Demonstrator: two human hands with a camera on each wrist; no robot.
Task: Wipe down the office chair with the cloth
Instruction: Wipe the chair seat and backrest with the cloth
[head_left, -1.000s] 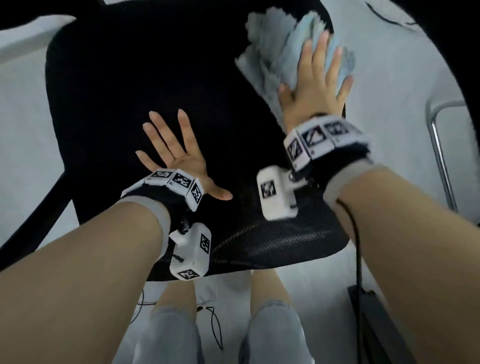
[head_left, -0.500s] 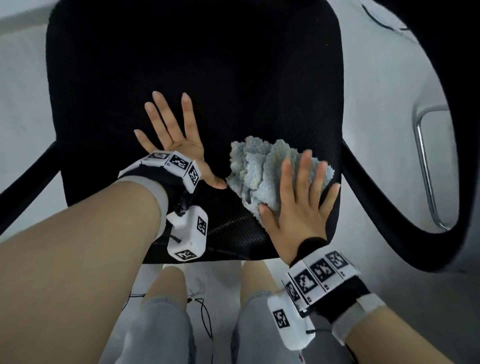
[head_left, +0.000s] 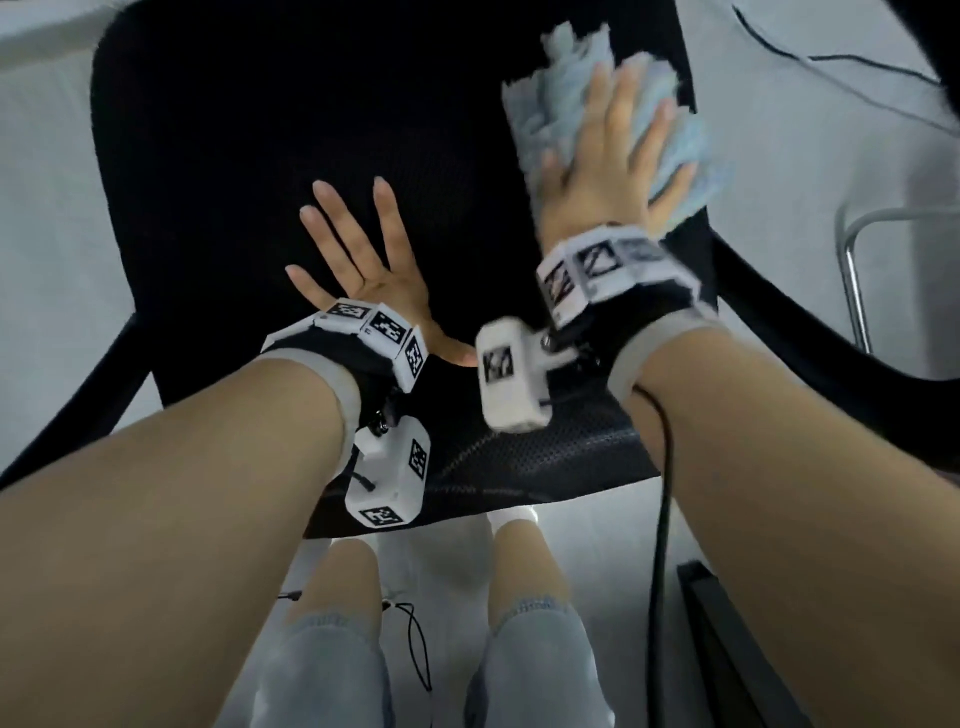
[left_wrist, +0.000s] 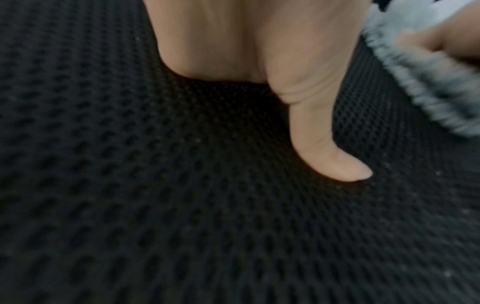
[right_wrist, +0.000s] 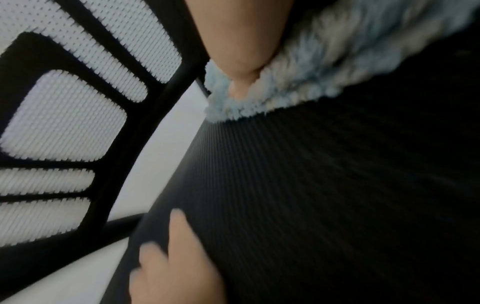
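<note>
The black mesh seat of the office chair (head_left: 249, 156) fills the head view. A fluffy light-blue cloth (head_left: 550, 88) lies at the seat's far right corner. My right hand (head_left: 608, 156) presses flat on the cloth with straight, spread fingers, and the picture is blurred there. My left hand (head_left: 358, 254) rests flat on the middle of the seat, fingers spread and holding nothing. In the left wrist view the left thumb (left_wrist: 330, 160) lies on the seat mesh (left_wrist: 130, 205), with the cloth (left_wrist: 415, 86) at the upper right. In the right wrist view the cloth (right_wrist: 298, 86) sits under the right hand at the seat's edge.
Black armrests flank the seat on the left (head_left: 78, 410) and the right (head_left: 831, 332). A chrome tube frame (head_left: 852, 280) stands on the pale floor at the right. A black cable (head_left: 831, 62) runs across the floor at the far right. The chair's mesh backrest (right_wrist: 64, 123) shows in the right wrist view.
My right hand has pushed the cloth from the seat's near right edge up to the far right corner. The left hand has stayed flat on the seat.
</note>
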